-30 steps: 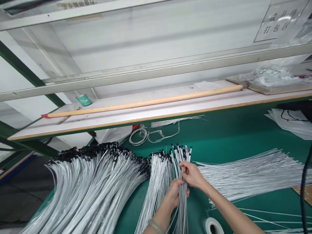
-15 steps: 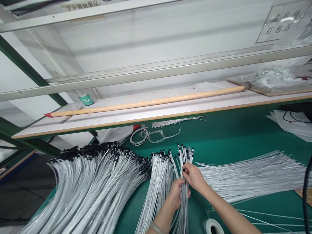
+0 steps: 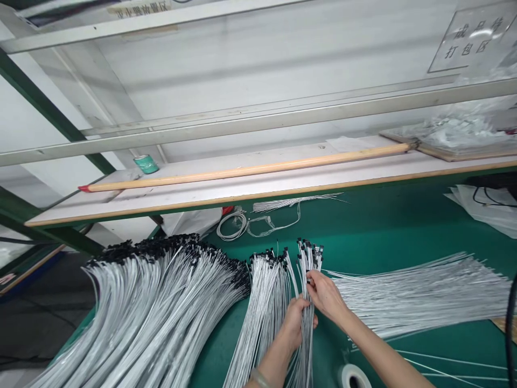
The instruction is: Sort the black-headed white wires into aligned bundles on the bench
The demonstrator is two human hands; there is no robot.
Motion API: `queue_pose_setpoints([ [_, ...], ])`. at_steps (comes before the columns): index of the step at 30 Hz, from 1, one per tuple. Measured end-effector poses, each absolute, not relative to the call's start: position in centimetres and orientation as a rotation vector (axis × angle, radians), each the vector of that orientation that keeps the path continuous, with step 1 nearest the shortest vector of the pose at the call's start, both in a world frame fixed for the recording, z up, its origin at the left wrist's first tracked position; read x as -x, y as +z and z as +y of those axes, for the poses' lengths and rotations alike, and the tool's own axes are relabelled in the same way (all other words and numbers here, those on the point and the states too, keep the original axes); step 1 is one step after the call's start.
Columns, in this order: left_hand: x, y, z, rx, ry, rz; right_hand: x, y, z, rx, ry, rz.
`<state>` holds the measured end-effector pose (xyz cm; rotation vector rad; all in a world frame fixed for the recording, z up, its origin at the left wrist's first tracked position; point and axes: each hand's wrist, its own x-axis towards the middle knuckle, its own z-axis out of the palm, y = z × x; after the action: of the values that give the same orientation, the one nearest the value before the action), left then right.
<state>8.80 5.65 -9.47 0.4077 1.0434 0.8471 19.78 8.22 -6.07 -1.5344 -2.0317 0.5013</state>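
- Far left of the held bundle [image 3: 309, 334], a label [image 3: 141, 8] sits high up, too slanted and blurred to read.
- Left of the bundle, a heap of white wires [image 3: 161, 307] with black tips spills over the edge of the green desk [image 3: 383, 226]; loose strands could slide to the floor.
- Behind the bundle, a green can [image 3: 146, 164] and a wooden pole [image 3: 242, 173] rest on a shelf [image 3: 258, 188]; a knock could send the pole rolling.
- At the bundle, the left hand [image 3: 293, 326] and right hand [image 3: 326, 296] are together, both clamped on the wires; a slack grip could let strands slip, and black tips could snag on the stack [image 3: 266, 302] beside them.
- Right of the bundle, a tape roll [image 3: 354, 377] stands near another fan of wires [image 3: 420, 296].
- Far right of the bundle, a sign [image 3: 470, 37] reads 成品待打包区, "finished goods awaiting packing area". No brand shows.
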Motion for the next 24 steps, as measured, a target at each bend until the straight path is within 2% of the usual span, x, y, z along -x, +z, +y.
queue_pose_setpoints([
  [5, -9.0, -9.3, 5.6, -0.395, 0.860, 1.058, -19.4, -6.0, 7.8, 1.719, 0.380, -2.064],
  [13, -9.1, -8.7, 5.5, -0.408, 0.862, 1.050, -20.5, -5.0, 9.5, 1.523, 0.310, -1.869],
  [24, -9.5, -8.8, 5.6, -0.413, 0.863, 1.129, -20.5, -4.4, 9.1, 1.609, 0.090, -2.171],
])
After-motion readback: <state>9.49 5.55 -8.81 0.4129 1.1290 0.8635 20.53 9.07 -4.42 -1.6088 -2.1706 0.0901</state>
